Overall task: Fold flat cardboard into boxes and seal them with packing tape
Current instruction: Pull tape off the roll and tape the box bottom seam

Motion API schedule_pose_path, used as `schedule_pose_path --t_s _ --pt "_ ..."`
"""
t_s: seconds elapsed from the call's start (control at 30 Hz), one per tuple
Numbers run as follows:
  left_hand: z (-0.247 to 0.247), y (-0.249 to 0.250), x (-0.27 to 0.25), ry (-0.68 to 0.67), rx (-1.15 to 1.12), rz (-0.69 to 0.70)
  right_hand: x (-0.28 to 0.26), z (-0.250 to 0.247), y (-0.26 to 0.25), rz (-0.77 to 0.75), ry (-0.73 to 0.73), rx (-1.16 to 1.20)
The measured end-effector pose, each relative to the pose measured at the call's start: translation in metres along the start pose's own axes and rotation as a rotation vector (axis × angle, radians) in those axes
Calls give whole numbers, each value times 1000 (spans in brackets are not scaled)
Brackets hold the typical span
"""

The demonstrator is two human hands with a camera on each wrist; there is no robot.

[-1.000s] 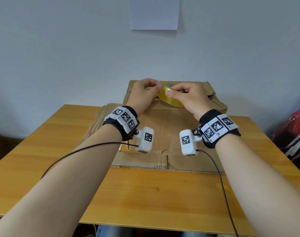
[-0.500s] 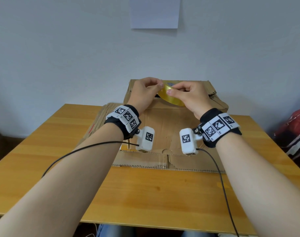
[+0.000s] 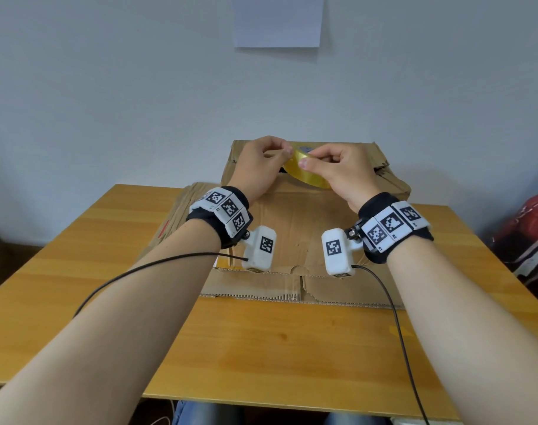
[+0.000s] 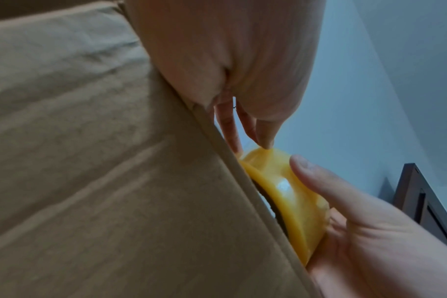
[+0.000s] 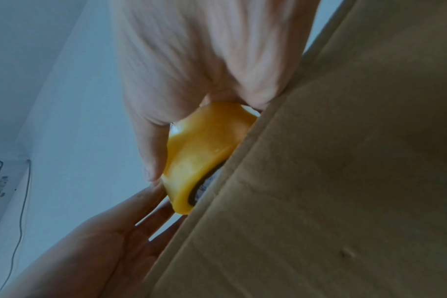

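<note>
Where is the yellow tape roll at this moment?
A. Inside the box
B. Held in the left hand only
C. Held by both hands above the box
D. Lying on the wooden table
C: the right hand grips the tape roll and the left hand pinches its edge, above the box.

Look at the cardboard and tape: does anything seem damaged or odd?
Yes. The box is worn: its near flap edge is ragged and its top right corner is torn and crumpled. The tape roll, held by both hands, looks sound.
</note>
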State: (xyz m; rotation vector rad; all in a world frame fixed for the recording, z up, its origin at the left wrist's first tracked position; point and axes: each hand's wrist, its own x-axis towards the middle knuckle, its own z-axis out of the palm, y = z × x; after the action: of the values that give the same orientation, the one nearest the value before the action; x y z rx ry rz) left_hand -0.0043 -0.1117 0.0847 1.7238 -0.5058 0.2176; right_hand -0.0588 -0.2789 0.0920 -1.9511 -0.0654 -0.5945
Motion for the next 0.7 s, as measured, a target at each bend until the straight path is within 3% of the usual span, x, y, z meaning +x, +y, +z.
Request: schedule_pose_path --t_s 0.17,0.37,0.7 --pt "-2 0 -2 4 -105 -9 1 -3 0 23 2 32" --pt "4 -2 -8 60 -79 74 0 -3 -1 19 8 39" --pt "2 -3 -1 76 -182 0 0 -5 -1 13 -14 6"
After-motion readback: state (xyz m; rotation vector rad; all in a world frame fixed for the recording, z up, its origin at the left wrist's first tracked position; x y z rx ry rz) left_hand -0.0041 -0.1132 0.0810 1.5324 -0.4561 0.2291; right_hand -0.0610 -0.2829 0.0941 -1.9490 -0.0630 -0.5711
